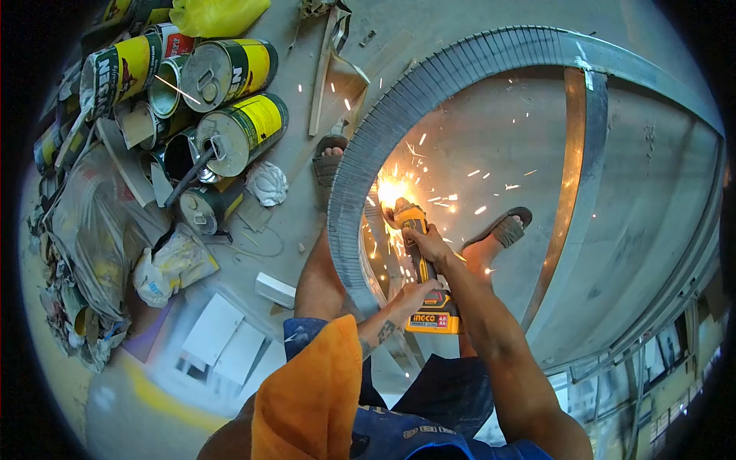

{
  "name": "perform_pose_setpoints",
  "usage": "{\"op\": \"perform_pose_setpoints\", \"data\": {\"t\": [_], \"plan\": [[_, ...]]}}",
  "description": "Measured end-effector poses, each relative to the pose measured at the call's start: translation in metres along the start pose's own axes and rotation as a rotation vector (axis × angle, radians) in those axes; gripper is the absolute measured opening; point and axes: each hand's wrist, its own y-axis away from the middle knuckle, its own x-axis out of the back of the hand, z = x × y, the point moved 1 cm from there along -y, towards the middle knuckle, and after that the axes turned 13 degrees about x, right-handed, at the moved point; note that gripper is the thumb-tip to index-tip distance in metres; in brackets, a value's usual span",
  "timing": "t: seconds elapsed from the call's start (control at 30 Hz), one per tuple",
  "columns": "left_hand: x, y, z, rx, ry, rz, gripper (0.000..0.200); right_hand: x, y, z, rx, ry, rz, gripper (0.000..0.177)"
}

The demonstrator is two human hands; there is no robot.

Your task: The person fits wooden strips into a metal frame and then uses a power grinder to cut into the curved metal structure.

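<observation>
A yellow and black cordless angle grinder (418, 264) with a battery at its rear lies across the middle of the head view. My right hand (431, 247) is wrapped round its body near the head. Further back, my left hand (414, 297) grips the grinder just ahead of the battery. The grinder's head meets the inner side of a curved metal frame (368, 146) with many narrow slits along its band. Bright sparks (395, 188) spray from that contact and hide the disc and the exact cutting spot.
Metal crossbars (594, 130) join the frame on the right. My sandalled feet stand inside and outside the curve, the right foot (491, 247) among flying sparks. Paint cans (243, 134), plastic bags (107, 222) and scrap pile up at left. An orange cloth (310, 391) hangs in front of me.
</observation>
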Motion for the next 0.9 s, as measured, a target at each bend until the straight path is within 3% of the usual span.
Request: {"op": "perform_pose_setpoints", "data": {"t": [0.07,0.13,0.23,0.3,0.43,0.47,0.57,0.6,0.7,0.9], "plan": [[0.003,-0.004,-0.004,-0.093,-0.033,0.038,0.030,0.004,-0.013,0.011,0.051,-0.052,-0.132,0.070],[0.005,0.003,0.000,0.051,0.082,-0.110,0.033,0.008,-0.024,0.022,0.015,0.011,-0.101,0.069],[0.002,0.009,0.001,0.038,0.020,-0.069,0.033,0.001,-0.003,0.013,-0.031,0.039,0.038,0.066],[-0.002,0.022,0.007,0.059,-0.048,-0.001,0.032,0.000,-0.005,0.011,0.171,-0.080,-0.019,0.066],[0.006,0.004,0.000,0.071,0.078,-0.096,0.032,0.006,-0.034,0.041,0.084,-0.062,-0.174,0.063],[0.008,-0.005,-0.004,0.060,0.123,-0.158,0.033,0.007,-0.034,0.038,0.041,0.035,-0.124,0.047],[0.005,0.003,-0.001,0.020,-0.008,-0.023,0.032,-0.005,0.009,-0.009,0.009,-0.007,0.029,0.042],[0.006,0.001,0.001,0.014,-0.007,-0.023,0.032,-0.005,0.013,-0.017,0.021,-0.005,0.001,0.046],[0.010,-0.005,0.000,0.061,0.046,-0.068,0.032,0.009,-0.042,0.053,0.074,-0.034,-0.175,0.060],[0.001,0.014,0.007,0.107,0.097,-0.072,0.033,0.000,-0.006,0.004,-0.024,0.048,0.011,0.070]]}}
